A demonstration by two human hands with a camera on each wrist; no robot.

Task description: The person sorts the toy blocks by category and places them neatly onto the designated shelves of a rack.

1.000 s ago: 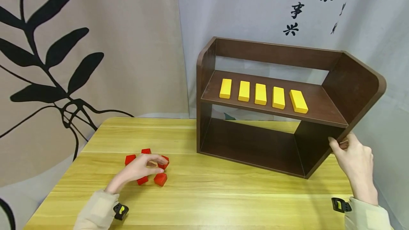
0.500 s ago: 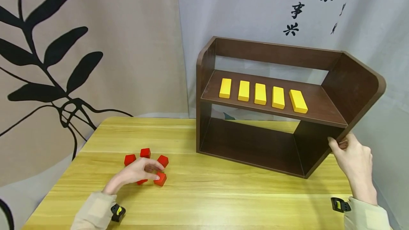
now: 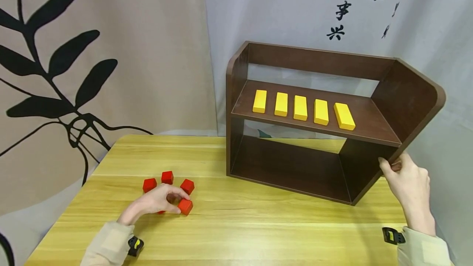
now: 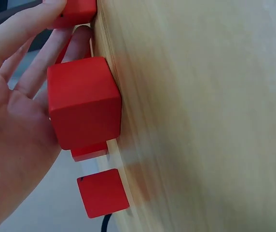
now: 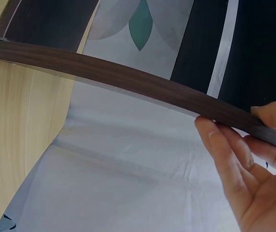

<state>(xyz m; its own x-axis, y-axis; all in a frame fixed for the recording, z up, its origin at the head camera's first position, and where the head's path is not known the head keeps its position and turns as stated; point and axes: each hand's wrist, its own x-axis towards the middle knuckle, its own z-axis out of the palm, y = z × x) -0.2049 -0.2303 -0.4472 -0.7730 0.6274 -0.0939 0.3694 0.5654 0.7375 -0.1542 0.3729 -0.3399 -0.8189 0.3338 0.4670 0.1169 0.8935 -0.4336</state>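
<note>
Since a second ago the left hand [image 3: 157,198] has slid a little toward the near edge of the desk [image 3: 258,229], leaving the right cube [image 3: 187,186] of a loose ring; its thumb and index finger now curl round the near red cube [image 3: 185,207], which sits on the wood, though how firmly they press cannot be seen. Also in the ring, the left cube [image 3: 149,184] and far cube [image 3: 167,177] stand apart, while a fifth cube [image 4: 85,104] lies beside the palm, mostly hidden in the head view. All five keep to the left part of the desk, well in from its left edge, with a broad stretch of wood between them and the brown shelf [image 3: 321,60]. The right hand [image 3: 409,186] has stayed put, its fingers clamped on the front edge of the shelf's right panel. On the upper board, five yellow blocks [image 3: 300,108] form a spaced row near the front edge, with more room right of the last block than between neighbours
</note>
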